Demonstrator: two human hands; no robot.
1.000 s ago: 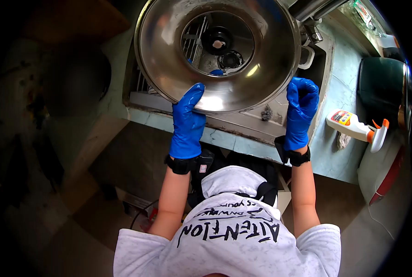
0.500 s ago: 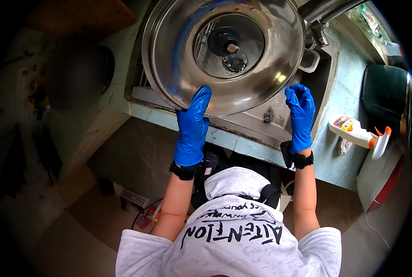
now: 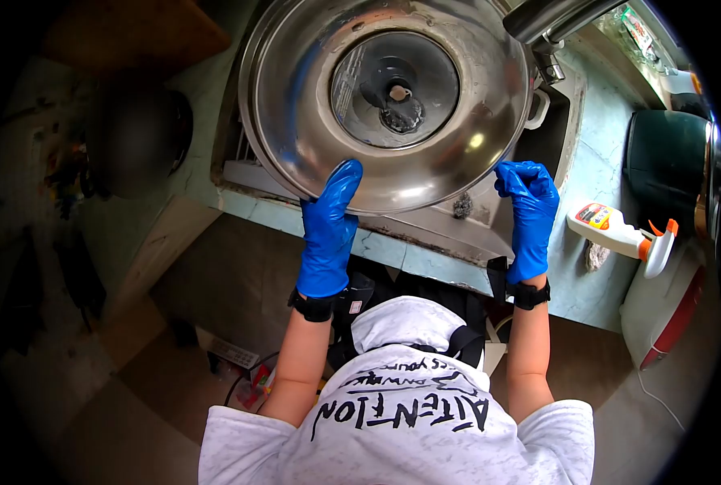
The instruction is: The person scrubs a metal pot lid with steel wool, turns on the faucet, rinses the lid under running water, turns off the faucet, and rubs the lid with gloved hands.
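A large round metal pot lid (image 3: 425, 174) with a glass window in its middle (image 3: 429, 69) is held tilted over the sink (image 3: 482, 230). Wet patches show on the glass near the small round fitting at the centre. My left hand (image 3: 328, 230), in a blue glove, grips the lid's near rim, thumb on the upper face and fingers hidden beneath. At the lower right rim, my right hand (image 3: 529, 198), also gloved in blue, is closed with its fingertips pinching the edge. A grey steel wool scrubber (image 3: 463, 205) lies in the sink between the hands.
A metal tap (image 3: 550, 61) reaches in over the lid from the upper right. On the right-hand counter, a white spray bottle with an orange trigger (image 3: 611, 230) lies on its side. A dark green container (image 3: 668, 149) stands behind it. A brown board (image 3: 134, 32) is at upper left.
The lid has shifted slightly left and toward me, with my left hand still on its rim. My right hand's fingers have turned inward to the lid's edge.
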